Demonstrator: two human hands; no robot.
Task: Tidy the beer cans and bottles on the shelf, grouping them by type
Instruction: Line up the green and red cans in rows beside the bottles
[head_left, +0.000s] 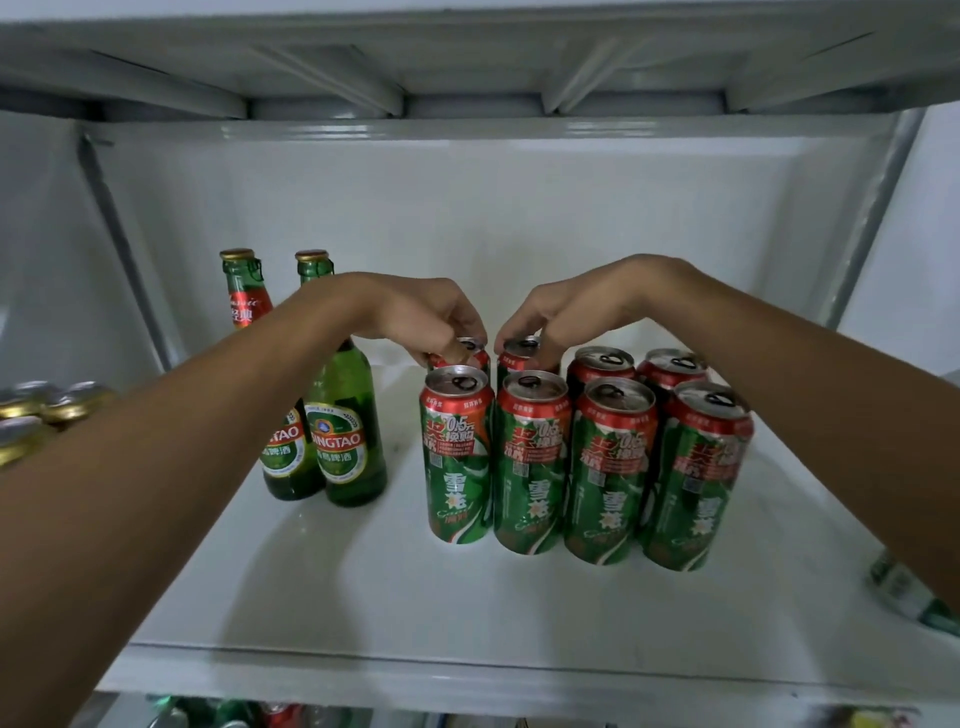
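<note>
On the white metal shelf (467, 613), each hand pinches one upright red-and-green beer can's rim from above in the back row: left hand (431, 317) on the left rear can (470, 349), right hand (550, 317) on its neighbour (519, 349).

2 bare forearms, left hand (415, 317) and right hand (566, 312), no sleeves, rings or watch.

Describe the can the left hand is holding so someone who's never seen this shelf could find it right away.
Start at the white shelf, where two rows of green-and-red beer cans stand right of two green bottles. Go to the back row, leftmost end. That can is the one nearest the bottles, with the left hand pinching its top; its right neighbour is held by the right hand.
</note>
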